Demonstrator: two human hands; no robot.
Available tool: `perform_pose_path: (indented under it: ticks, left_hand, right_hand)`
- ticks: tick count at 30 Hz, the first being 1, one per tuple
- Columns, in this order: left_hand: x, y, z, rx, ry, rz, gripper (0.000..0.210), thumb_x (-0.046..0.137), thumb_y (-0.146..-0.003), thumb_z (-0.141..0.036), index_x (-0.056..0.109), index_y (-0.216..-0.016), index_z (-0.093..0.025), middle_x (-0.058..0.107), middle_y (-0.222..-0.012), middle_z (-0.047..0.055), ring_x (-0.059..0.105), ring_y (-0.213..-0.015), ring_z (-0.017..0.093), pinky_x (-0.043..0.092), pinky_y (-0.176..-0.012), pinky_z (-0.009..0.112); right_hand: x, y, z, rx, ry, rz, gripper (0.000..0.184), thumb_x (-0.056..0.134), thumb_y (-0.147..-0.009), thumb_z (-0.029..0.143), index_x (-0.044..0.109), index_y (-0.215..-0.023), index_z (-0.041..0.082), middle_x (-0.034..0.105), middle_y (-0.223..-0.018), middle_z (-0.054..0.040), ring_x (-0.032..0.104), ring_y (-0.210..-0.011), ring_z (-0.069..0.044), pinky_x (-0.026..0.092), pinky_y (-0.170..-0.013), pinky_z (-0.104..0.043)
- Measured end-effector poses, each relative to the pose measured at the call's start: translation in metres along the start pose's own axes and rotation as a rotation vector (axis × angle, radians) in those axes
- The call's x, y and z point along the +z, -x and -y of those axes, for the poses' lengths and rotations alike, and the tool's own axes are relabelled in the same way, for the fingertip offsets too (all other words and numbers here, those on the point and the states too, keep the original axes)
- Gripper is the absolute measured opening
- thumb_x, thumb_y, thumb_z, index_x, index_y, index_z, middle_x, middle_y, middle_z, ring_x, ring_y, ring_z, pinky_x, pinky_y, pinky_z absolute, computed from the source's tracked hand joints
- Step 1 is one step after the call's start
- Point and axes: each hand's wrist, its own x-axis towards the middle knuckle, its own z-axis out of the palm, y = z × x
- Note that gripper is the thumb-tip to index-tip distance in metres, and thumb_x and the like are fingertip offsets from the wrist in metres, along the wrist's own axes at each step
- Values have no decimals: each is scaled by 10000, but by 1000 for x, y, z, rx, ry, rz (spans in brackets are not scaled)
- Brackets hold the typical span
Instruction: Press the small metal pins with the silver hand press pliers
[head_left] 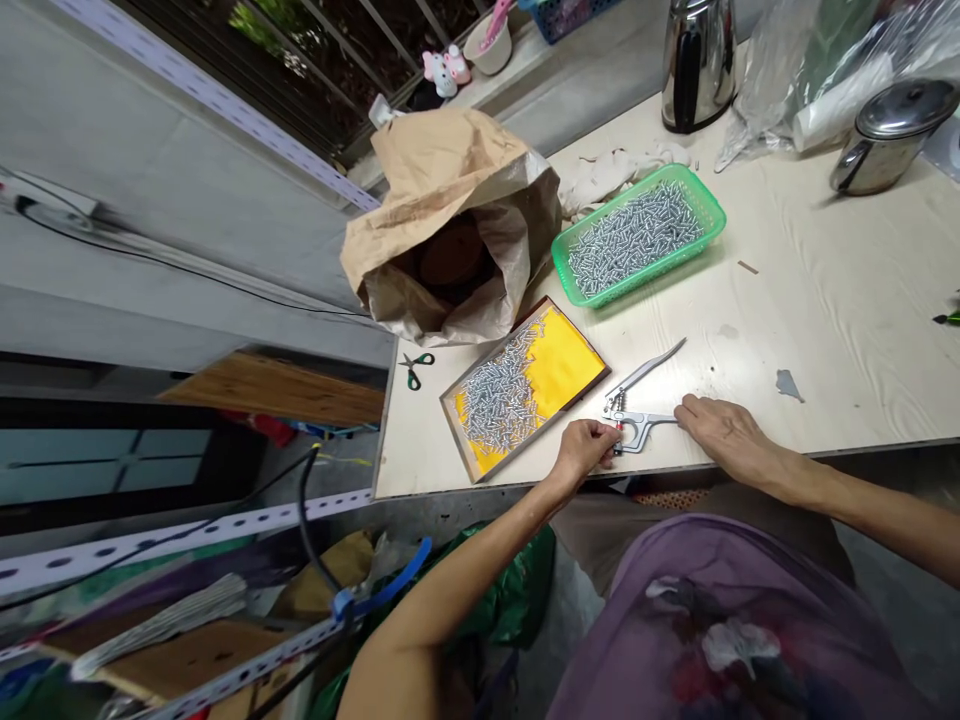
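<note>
Left hand (583, 450), fingertips pinched, grips head of plier-like tool (643, 428) at table (840, 320) edge; right hand (721, 428) curls over handle end. Yellow-bottomed tray (568, 358) holds silvery pins (499, 400), green basket (712, 228) more; paper bag (450, 160) gapes, dark contents unclear.

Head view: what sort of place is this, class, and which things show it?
Probably a small workshop, perhaps in a home: a table bears a metal tool, a green basket of small metal pins and a metal jug.
</note>
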Motion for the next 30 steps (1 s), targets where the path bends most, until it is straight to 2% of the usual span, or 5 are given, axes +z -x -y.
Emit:
perform_pose_path:
  ticks: [6,14,20,26,30]
  left_hand:
    - [0,-1,1,-24,39,17,303,818,-711,-260,579,-620,-97,523,-432,-62,513,-332,55,483,-404,164]
    - [5,6,-1,84,-150,-99,203,722,-768,-147,607,-605,-111,528,-419,-59,527,-353,64,413,-396,139]
    - [1,8,-3,-35,-40,-2,226,752,-759,-169,592,-614,-103,534,-433,-56,497,-340,51,447,-407,156]
    - [1,3,-5,-61,-61,55,252,763,-756,-175,587,-594,-93,543,-435,-42,516,-356,56,480,-429,167]
    - [2,3,-5,-70,-60,25,207,737,-767,-133,601,-616,-91,528,-419,-53,503,-352,48,479,-422,156]
  right_hand:
    - [-4,2,4,29,-37,14,260,386,-845,21,561,-954,180,594,-931,-88,528,-763,-199,380,-661,-318]
    - [-13,3,9,59,-25,14,288,399,-824,28,566,-978,205,607,-963,-93,541,-802,-207,402,-688,-315]
    - [-13,2,10,51,-11,19,280,386,-831,14,572,-948,187,605,-946,-99,536,-784,-205,402,-677,-321]
    - [-7,3,7,67,-44,-8,277,447,-858,112,585,-1068,229,612,-1003,-103,548,-872,-235,434,-729,-352]
    - [-9,-4,-7,15,-20,4,248,546,-899,332,593,-1087,177,604,-1113,-157,542,-1006,-283,454,-783,-388]
